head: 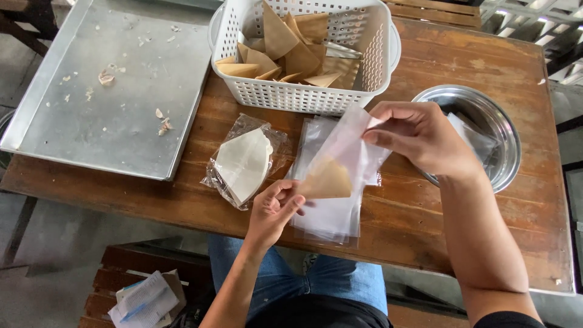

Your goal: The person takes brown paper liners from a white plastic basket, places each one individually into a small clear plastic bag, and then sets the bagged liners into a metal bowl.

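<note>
The left hand pinches the wide bottom end of a brown paper cone, which sits low inside a clear plastic bag. The right hand pinches the bag's open top edge with its fingers closed on the plastic. The bag's long side runs from about 7 o'clock up to 1 o'clock, so the left hand is nearer the cone, over a pile of empty bags on the table.
</note>
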